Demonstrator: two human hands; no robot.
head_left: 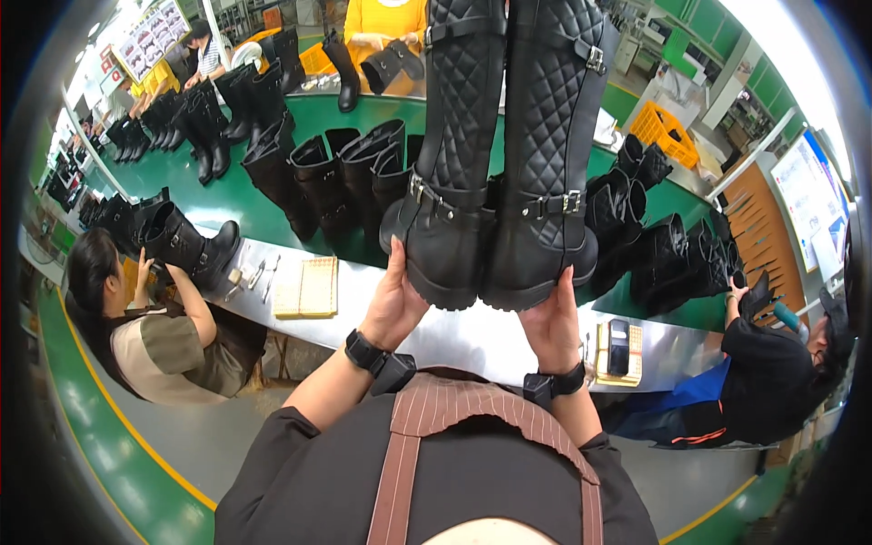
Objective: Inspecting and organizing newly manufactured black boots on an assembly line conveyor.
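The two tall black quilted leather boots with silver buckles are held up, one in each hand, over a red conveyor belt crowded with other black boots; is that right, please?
Not quite: the conveyor belt is green, not red, as the head view shows. The rest holds: the left hand and right hand each hold one of the two tall black quilted leather boots with silver buckles above it, among other black boots.

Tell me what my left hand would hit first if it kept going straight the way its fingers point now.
The left hand already grips the heel of the left quilted boot, fingers pointing up and away. Going straight on, it would press into that boot first. Beyond it stand black boots on the green conveyor, though depth is hard to judge.
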